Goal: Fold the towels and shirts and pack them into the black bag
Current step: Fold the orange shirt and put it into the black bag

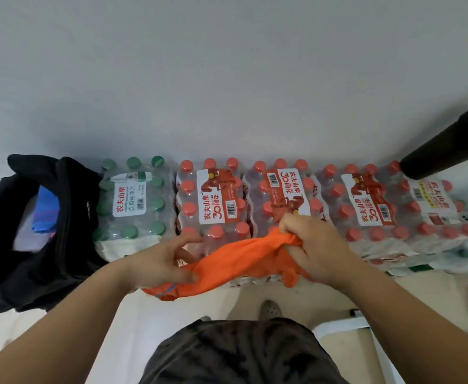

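Observation:
An orange garment hangs bunched between my two hands, just in front of the water-bottle packs. My right hand clenches its upper end in a fist. My left hand pinches its lower end, where a grey-blue trim shows; the other fingers are spread. The black bag stands unzipped at the left, with blue and white folded cloth inside it.
Shrink-wrapped packs of bottles line the wall: a green-capped one beside the bag and several red-capped ones to the right. A black cylindrical object juts in at the upper right. A white chair edge is below right.

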The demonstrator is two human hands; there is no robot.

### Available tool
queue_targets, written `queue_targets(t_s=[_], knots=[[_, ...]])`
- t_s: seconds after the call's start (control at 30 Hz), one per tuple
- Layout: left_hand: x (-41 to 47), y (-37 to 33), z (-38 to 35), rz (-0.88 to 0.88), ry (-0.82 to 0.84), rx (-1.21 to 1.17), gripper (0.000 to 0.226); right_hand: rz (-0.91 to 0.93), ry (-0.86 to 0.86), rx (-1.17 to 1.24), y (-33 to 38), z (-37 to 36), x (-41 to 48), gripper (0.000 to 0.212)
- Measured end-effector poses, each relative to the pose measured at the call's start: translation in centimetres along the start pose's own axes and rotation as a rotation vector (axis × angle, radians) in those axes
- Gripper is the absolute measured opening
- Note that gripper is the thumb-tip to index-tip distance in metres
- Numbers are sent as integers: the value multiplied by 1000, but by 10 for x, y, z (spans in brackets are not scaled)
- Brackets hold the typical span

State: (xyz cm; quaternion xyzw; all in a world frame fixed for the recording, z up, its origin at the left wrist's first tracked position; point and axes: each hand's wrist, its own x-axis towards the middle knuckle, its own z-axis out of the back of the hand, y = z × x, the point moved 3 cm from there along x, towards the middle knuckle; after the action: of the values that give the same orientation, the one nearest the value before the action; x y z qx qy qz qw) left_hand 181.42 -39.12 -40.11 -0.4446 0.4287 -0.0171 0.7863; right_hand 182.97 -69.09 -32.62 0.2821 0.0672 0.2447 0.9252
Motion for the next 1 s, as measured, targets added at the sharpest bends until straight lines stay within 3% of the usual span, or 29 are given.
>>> queue_targets(t_s=[0.1, 0.17, 0.3, 0.4, 0.53, 0.63, 0.77, 0.87, 0.93, 1.0], knots=[[3, 10, -6, 72, 72, -212, 72, 80, -21, 100, 34, -1, 2, 16], [10, 5, -14, 69, 109, -199, 73, 125, -41, 160, 48, -3, 2, 23], [20, -16, -26, -71, 68, -390, 51, 41, -91, 244, 56, -4, 1, 33], [21, -15, -17, -180, -9, -525, 56, -44, -118, 242, 50, -2, -3, 28], [9, -19, 1, -277, -58, -571, 21, -134, -46, 217, 34, -1, -11, 20], [-4, -24, 15, -348, -111, -471, 18, -142, -38, 225, 23, -4, -13, 6], [-13, -37, 18, -347, -135, -233, 35, -189, -14, 144, 6, -15, -6, 19], [-15, -48, 20, -359, -171, -53, 36, -204, 60, 129, -1, -21, 0, 30], [-17, -55, 21, -329, -170, 9, 60, -197, 150, 18, -7, -21, 3, 39], [-20, -62, 22, -330, -199, 83, 71, -161, 254, -101, -14, -22, 6, 23]])
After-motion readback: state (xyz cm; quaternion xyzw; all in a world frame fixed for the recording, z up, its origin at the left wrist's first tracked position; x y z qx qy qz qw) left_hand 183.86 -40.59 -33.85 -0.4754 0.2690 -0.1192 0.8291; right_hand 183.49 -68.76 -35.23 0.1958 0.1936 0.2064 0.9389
